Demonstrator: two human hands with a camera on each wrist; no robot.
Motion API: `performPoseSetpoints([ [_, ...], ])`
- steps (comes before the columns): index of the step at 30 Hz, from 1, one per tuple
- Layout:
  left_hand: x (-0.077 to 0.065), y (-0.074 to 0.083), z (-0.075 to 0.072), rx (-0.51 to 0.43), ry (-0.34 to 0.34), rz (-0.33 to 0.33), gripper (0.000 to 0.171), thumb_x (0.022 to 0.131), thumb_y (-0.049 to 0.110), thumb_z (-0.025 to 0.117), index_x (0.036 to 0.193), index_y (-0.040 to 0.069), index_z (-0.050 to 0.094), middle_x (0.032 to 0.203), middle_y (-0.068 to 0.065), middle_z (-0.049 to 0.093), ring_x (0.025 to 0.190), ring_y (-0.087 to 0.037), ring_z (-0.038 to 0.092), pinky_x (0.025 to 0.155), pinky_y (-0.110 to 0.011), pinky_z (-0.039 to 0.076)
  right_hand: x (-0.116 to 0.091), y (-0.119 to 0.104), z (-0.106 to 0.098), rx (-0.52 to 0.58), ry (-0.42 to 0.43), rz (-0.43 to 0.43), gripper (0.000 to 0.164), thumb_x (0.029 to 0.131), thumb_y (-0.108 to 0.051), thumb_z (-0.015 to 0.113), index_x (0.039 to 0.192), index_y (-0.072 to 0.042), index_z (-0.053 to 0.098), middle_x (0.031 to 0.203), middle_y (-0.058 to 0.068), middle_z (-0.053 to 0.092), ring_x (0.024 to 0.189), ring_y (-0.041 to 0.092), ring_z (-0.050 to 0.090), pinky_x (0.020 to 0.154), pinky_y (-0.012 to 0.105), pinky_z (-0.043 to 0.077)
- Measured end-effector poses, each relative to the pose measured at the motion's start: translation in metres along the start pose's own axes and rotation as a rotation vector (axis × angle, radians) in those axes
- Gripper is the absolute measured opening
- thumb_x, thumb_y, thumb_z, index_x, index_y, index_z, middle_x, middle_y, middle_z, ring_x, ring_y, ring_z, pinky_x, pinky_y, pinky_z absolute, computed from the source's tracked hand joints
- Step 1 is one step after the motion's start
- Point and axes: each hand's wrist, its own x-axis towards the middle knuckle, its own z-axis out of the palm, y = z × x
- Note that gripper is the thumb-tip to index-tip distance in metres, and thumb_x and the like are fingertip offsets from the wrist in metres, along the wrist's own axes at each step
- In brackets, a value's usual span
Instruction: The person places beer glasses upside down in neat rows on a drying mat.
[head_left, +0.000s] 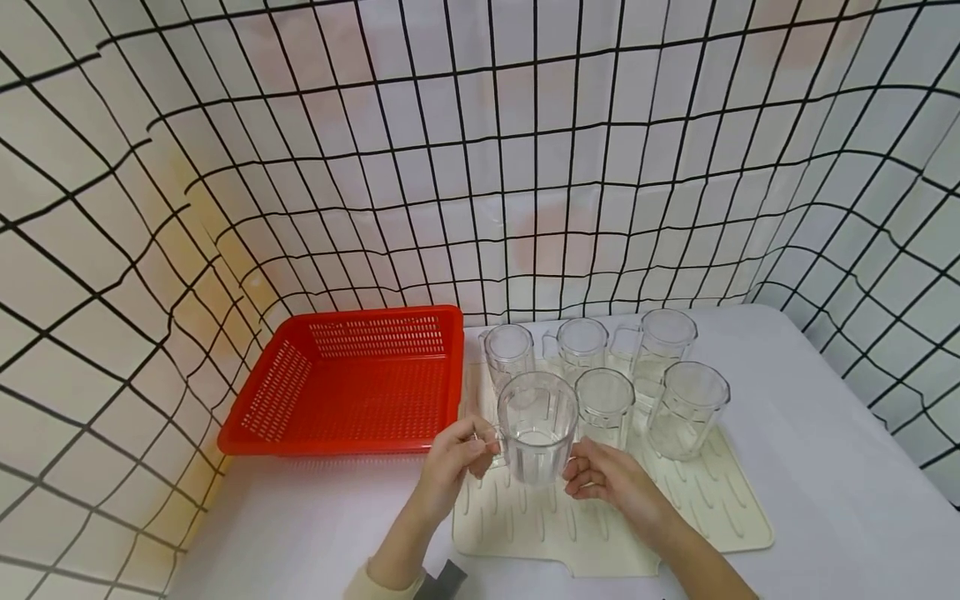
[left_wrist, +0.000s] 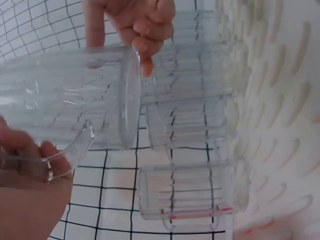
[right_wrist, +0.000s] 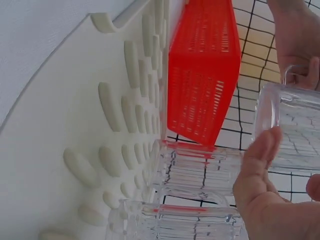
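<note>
A clear mug (head_left: 537, 429) is held up over the pale drying mat (head_left: 517, 525), its mouth facing the head camera. My left hand (head_left: 452, 457) grips its handle (left_wrist: 75, 155), with fingers curled through the loop. On the other side, my right hand (head_left: 611, 479) holds the mug low, thumb and fingers around its lower wall close to the thick base (right_wrist: 267, 112). Several more clear mugs stand on the mat just behind, including one (head_left: 604, 404) beside the held mug and another (head_left: 686, 408) at the right.
A red perforated basket (head_left: 341, 450) sits left of the mat on the white tabletop (head_left: 300, 525). Black wire grid panels (head_left: 525, 167) rise behind and along both sides. Raised ridges (right_wrist: 110, 105) cover the mat.
</note>
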Motion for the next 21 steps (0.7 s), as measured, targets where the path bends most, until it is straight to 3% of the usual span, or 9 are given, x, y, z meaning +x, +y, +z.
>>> performPoseSetpoints([
  [3,-0.002,0.003,-0.002,0.021,-0.103,0.003,0.019,0.093,0.003,0.037,0.089,-0.012,0.048,0.075,-0.01,0.051,0.066,-0.015,0.046,0.063,-0.023,0.043,-0.001,0.0,-0.003,0.054,-0.012,-0.034,0.039,0.107,-0.03,0.034,0.106,0.004,0.054,0.089,0.008,0.061,0.078,0.014,0.062,0.074,0.029,0.055],
  [6,-0.004,0.003,-0.004,0.028,-0.186,0.006,0.018,0.097,0.002,0.039,0.093,-0.011,0.049,0.086,-0.013,0.055,0.074,-0.017,0.052,0.069,-0.027,0.049,-0.001,0.002,-0.007,0.09,-0.051,-0.081,0.038,0.108,-0.029,0.031,0.109,0.001,0.054,0.087,0.007,0.064,0.076,0.013,0.063,0.071,0.028,0.055],
  [8,-0.006,0.002,-0.005,0.047,-0.218,-0.003,0.018,0.098,0.003,0.041,0.095,-0.011,0.051,0.089,-0.015,0.056,0.079,-0.018,0.055,0.075,-0.03,0.05,-0.001,0.004,-0.009,0.112,-0.078,-0.112,0.044,0.108,-0.027,0.029,0.121,0.011,0.048,0.091,0.006,0.067,0.079,0.014,0.065,0.072,0.029,0.056],
  [13,-0.007,0.0,-0.006,0.15,-0.291,0.047,0.013,0.098,0.004,0.05,0.097,-0.005,0.059,0.088,-0.019,0.059,0.089,-0.023,0.058,0.09,-0.04,0.046,-0.001,0.002,-0.009,0.159,-0.077,-0.076,0.061,0.108,-0.031,0.027,0.144,0.017,0.016,0.107,0.002,0.067,0.09,0.017,0.069,0.077,0.034,0.057],
  [17,-0.009,-0.002,-0.007,0.237,-0.358,0.087,0.009,0.093,0.0,0.058,0.099,0.001,0.064,0.092,-0.014,0.064,0.096,-0.021,0.058,0.089,-0.038,0.047,-0.001,-0.004,-0.009,0.176,-0.073,0.001,0.068,0.107,-0.038,0.026,0.149,0.009,0.001,0.109,0.01,0.066,0.087,0.017,0.069,0.075,0.031,0.057],
  [21,-0.014,-0.003,-0.007,0.33,-0.374,0.067,0.013,0.089,0.0,0.062,0.1,0.003,0.068,0.1,-0.01,0.064,0.103,-0.019,0.055,0.089,-0.036,0.048,0.001,-0.007,-0.009,0.157,-0.119,0.03,0.068,0.107,-0.041,0.023,0.15,0.003,-0.004,0.112,0.013,0.065,0.089,0.021,0.069,0.073,0.029,0.056],
])
